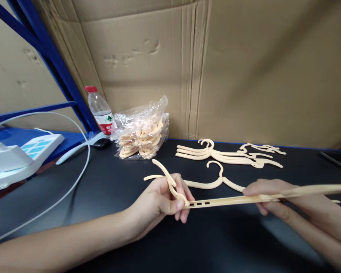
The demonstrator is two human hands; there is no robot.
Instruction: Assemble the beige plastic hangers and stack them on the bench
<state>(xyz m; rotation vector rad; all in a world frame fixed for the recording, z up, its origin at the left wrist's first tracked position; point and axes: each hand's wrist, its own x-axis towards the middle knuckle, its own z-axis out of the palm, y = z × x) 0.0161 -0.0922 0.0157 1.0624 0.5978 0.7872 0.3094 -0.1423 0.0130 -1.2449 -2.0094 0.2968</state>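
Observation:
My left hand (161, 199) pinches a cream plastic hook piece (168, 178) where it meets the end of a long cream slotted bar (224, 201). My right hand (275, 197) grips the same bar farther right, thumb on top, and the bar runs past the right edge. Both hands hover just over the black table (108, 189). One assembled cream hanger (216, 182) lies flat right behind my hands.
A pile of finished cream hangers (230, 154) lies at the back. A clear plastic bag of hook pieces (142, 132) stands by a water bottle (100, 110). A white device with cable (14, 157) sits left, a phone (339, 160) far right. Cardboard wall behind.

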